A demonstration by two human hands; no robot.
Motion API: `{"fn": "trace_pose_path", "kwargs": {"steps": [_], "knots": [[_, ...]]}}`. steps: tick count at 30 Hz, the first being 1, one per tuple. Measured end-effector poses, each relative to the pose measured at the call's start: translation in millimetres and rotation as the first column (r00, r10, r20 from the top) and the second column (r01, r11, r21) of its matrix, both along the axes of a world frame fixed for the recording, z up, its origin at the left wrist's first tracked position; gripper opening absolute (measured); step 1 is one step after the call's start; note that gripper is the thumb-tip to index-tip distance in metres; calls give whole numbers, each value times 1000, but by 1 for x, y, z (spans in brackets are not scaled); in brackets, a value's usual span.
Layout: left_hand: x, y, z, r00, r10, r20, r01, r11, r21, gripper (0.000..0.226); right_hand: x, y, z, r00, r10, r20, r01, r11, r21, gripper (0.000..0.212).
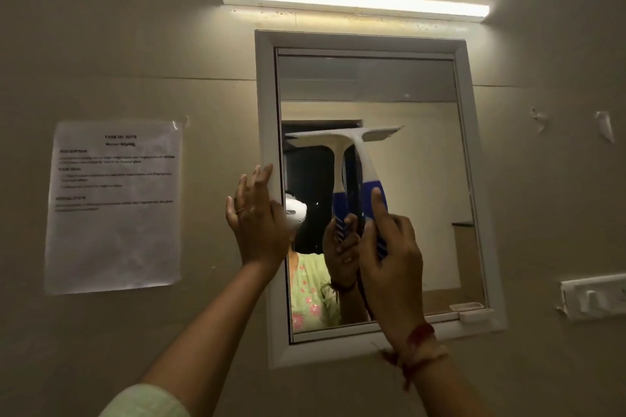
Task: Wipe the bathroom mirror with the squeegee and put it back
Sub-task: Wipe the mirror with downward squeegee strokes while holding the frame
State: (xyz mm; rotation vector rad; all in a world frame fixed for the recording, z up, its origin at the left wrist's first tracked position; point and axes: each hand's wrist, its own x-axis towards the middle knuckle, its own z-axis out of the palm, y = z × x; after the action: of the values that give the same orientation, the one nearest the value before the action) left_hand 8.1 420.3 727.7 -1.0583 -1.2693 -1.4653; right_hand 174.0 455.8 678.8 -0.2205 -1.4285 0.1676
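A white-framed bathroom mirror hangs on the wall straight ahead. My right hand grips the blue-and-white handle of a squeegee, index finger stretched up along it. The white blade lies across the glass at mid height, toward the left half, and its reflection shows beside it. My left hand rests flat with fingers spread on the mirror's left frame edge and holds nothing.
A lit tube light runs above the mirror. A printed paper sheet is taped to the wall at left. A small white tray sits on the mirror's lower right ledge. A white hook rack is mounted at right.
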Motion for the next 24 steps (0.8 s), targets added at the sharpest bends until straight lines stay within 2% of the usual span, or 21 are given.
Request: {"fn": "trace_pose_path", "kwargs": {"steps": [5, 9, 13, 19, 21, 24], "knots": [[-5, 2, 0, 1000, 8, -22, -8, 1000, 2, 48, -17, -8, 37, 998, 22, -62, -23, 1000, -3, 50], [-3, -1, 0, 1000, -9, -3, 9, 1000, -15, 49, -27, -13, 5, 998, 47, -37, -47, 999, -12, 51], [-3, -1, -1, 1000, -14, -16, 14, 1000, -1, 48, -19, -1, -30, 999, -19, -31, 19, 1000, 3, 53], [-4, 1, -3, 1000, 15, -5, -15, 1000, -1, 49, -22, 2, 15, 994, -48, -102, 50, 998, 26, 51], [-3, 0, -3, 1000, 8, -14, -8, 1000, -6, 46, -24, -1, 15, 997, -10, -79, 11, 1000, 3, 50], [-1, -2, -2, 1000, -4, -28, 4, 1000, -8, 42, -21, -3, -20, 1000, 10, -3, -10, 1000, 8, 50]]}}
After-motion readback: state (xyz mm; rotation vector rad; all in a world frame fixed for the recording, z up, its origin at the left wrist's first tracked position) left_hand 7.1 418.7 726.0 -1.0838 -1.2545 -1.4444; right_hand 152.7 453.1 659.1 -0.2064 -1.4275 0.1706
